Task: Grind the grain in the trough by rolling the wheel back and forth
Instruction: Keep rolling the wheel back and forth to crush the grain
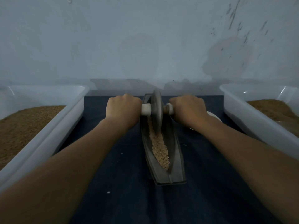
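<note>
Head view: left hand (123, 107) and right hand (187, 109) clench the wheel (157, 110) at 12 o'clock in the trough (176, 159); press evenly, roll straight toward 6 o'clock grain (160, 151).

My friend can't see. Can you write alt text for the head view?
The left hand and right hand grip the white handles of a grinding wheel at the far end of a trough holding grain. A left tub and right tub hold brown grain.

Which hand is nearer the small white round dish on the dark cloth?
Right. The right hand grips the right handle just beside the small white round dish, partly hiding it; the left hand grips the left handle, beyond the grey metal wheel.
</note>
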